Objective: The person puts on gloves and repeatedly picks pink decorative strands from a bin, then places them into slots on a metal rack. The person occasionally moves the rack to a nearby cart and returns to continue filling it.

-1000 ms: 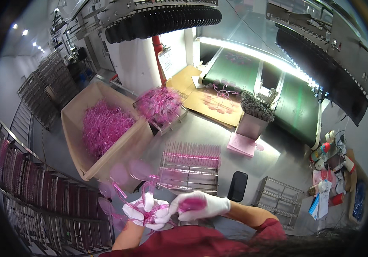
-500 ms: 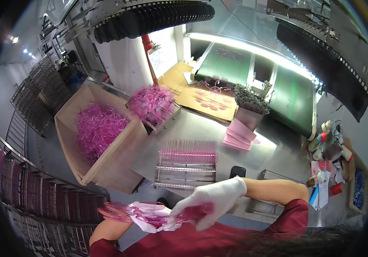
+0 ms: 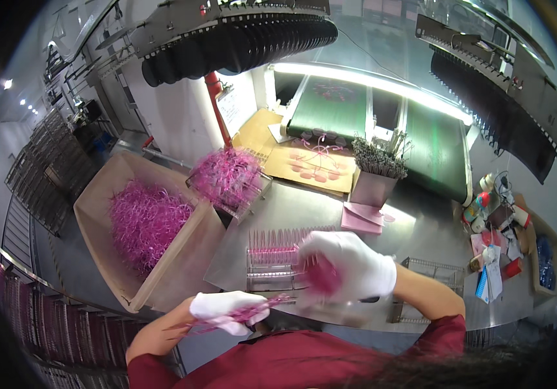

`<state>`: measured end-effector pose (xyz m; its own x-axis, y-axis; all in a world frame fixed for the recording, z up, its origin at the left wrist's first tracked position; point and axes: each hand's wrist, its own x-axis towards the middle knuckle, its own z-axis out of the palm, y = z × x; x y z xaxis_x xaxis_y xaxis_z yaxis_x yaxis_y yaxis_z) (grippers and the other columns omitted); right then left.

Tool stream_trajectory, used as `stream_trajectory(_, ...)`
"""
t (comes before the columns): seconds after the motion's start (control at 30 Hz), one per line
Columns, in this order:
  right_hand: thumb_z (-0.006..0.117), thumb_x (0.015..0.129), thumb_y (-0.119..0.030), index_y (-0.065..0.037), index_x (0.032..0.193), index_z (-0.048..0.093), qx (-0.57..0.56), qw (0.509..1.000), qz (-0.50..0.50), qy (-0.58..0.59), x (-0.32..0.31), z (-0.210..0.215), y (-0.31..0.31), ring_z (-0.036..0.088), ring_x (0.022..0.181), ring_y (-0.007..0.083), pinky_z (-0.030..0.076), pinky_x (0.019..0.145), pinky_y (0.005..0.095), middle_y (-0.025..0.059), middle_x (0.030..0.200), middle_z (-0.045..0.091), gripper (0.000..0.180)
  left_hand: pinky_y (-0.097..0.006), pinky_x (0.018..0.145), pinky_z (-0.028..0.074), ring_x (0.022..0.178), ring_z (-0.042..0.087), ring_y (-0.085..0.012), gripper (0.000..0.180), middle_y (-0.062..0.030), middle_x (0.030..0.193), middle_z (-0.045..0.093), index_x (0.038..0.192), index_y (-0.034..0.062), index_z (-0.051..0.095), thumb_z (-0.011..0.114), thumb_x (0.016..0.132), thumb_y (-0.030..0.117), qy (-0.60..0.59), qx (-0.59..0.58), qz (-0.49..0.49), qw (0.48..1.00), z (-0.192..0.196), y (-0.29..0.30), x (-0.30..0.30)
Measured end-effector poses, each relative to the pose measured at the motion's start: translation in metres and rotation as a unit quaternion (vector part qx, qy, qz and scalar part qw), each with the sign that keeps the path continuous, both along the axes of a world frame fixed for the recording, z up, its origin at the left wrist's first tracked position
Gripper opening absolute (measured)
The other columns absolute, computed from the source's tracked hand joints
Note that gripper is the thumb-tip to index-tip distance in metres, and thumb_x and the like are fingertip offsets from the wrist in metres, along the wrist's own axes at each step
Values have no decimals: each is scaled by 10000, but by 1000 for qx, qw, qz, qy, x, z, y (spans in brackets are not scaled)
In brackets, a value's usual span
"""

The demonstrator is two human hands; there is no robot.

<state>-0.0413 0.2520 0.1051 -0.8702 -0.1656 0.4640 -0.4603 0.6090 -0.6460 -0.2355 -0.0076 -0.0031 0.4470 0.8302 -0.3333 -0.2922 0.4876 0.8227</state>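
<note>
Pink pieces (image 3: 320, 275) pinched in gloved right hand (image 3: 350, 269), directly over wire rack (image 3: 272, 262) near counter's (image 3: 421, 243) front edge.
Left hand (image 3: 226, 311) clenched on pink bundle (image 3: 252, 314), long axis left-right, off front edge; right nearer rack.

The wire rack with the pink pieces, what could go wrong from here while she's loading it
1. The right hand is blurred with motion over the wire rack; the pink piece in it could knock parts already slotted there.
2. The left hand grips a loose bunch of pink pieces near the table edge; some may slip to the floor.
3. The cardboard box of tangled pink pieces sits close, so strays could snag.
</note>
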Motion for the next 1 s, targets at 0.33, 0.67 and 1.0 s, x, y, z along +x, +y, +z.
stream_trajectory(0.33, 862, 801, -318, -43, 1195, 611, 159, 922, 211, -285, -56, -8, -53, 714, 827, 442, 571, 749, 511, 234, 899, 730, 542, -461, 946, 529, 1106, 693, -364, 546, -213, 1164, 708, 1301, 29, 619, 769, 793, 165, 533, 142, -194, 811, 33, 29, -26)
stream_trajectory(0.67, 784, 830, -105, -62, 1061, 659, -11, 992, 79, 95, -45, -60, -62, 662, 782, 270, 534, 680, 352, 92, 905, 672, 266, -398, 878, 505, 1014, 618, -233, 452, -99, 1107, 643, 1182, 0, 622, 740, 746, 18, 489, 339, 121, 795, -1, -5, -24)
stream_trajectory(1.0, 769, 982, -425, -90, 1365, 550, -778, 513, 222, -286, -69, -163, -110, 671, 1043, 304, 570, 926, 489, 124, 1192, 658, 554, -373, 604, 578, 1114, 516, -233, 517, -82, 1279, 435, 1235, 265, 559, 860, 825, 174, 488, 658, 568, 73, 60, 24, -36)
